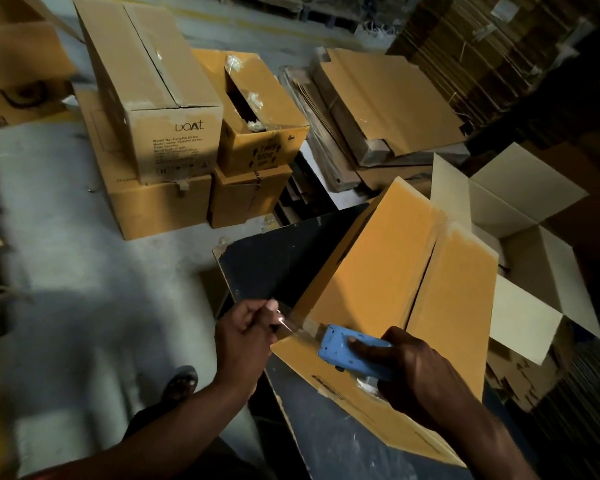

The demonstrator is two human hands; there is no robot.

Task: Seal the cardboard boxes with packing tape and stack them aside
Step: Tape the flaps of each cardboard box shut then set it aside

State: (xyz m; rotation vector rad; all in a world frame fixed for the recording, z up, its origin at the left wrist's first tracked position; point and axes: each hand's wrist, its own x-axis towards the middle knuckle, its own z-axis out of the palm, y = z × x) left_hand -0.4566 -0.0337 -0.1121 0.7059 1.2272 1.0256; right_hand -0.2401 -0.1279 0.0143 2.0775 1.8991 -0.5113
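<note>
A brown cardboard box (388, 271) lies on a dark table (274, 261), its two top flaps closed with a seam running away from me. My right hand (416, 372) grips a blue tape dispenser (347, 351) at the box's near left corner. A strip of clear tape (293, 323) stretches from the dispenser to my left hand (246, 337), which pinches its free end just off the box's corner.
Closed and part-open boxes (160, 109) are stacked on the concrete floor at the upper left. Flattened cartons (385, 109) lie behind the table. An open pale box (520, 244) stands at the right. My sandalled foot (182, 382) shows below.
</note>
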